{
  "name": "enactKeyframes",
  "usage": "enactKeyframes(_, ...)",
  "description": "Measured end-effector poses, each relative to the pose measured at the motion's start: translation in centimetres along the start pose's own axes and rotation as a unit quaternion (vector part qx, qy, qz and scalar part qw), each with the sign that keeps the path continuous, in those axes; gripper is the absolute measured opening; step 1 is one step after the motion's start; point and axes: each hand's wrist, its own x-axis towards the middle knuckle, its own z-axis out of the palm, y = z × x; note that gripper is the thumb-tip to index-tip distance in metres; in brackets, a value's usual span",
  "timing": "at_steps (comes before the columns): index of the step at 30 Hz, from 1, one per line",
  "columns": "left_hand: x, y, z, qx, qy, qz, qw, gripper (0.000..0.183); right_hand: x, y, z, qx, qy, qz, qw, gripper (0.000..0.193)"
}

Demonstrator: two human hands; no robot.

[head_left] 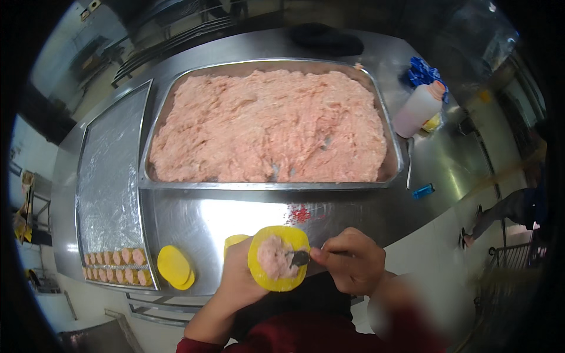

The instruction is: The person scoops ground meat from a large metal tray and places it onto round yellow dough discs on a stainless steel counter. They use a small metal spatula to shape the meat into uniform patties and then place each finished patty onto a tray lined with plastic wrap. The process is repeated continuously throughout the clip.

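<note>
My left hand (240,275) holds a round yellow dumpling wrapper (299,240), its fingers mostly hidden beneath. A lump of pink minced meat (272,256) sits in the middle of the wrapper. With closed fingers, my right hand (355,263) grips a small metal spreader (300,258), whose dark blade touches the meat. Behind my left hand, part of another yellow wrapper (233,240) shows on the table. Further left lies a short stack of yellow wrappers (173,266). A big steel pan (268,186) full of minced meat (271,129) stands beyond my hands.
On the left, a film-lined tray (112,170) bears several filled dumplings (118,257) at its near end. Red bits (300,213) lie on the steel table (235,215). A bottle (419,110), a metal utensil (409,163) and a blue object (423,191) are at right. Another person (506,215) stands beyond.
</note>
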Motion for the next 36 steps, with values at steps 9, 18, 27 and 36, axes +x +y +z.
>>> enactKeyframes(9, 0.9, -2.3, 1.1, 0.039, 0.05, 0.051, 0.997, 0.035, -0.5, 0.5, 0.2, -0.098, -0.105, -0.005, 0.99, 0.05)
enactKeyframes(18, 1.0, -2.6, 1.1, 0.087, 0.079, 0.06, 0.991, 0.027, 2.5, -1.8, -5.0, -0.128, -0.191, 0.179, 0.957, 0.033)
enactKeyframes(27, 0.5, -3.1, 0.4, -0.002, 0.112, 0.033, 0.993, 0.028, 9.4, 8.4, -6.6, -0.438, -0.088, 0.183, 0.876, 0.017)
enactKeyframes(36, 1.4, -2.2, 0.5, 0.061, 0.104, 0.086, 0.989, 0.02, 15.3, 8.5, -4.5, -0.49, -0.319, 0.184, 0.79, 0.013)
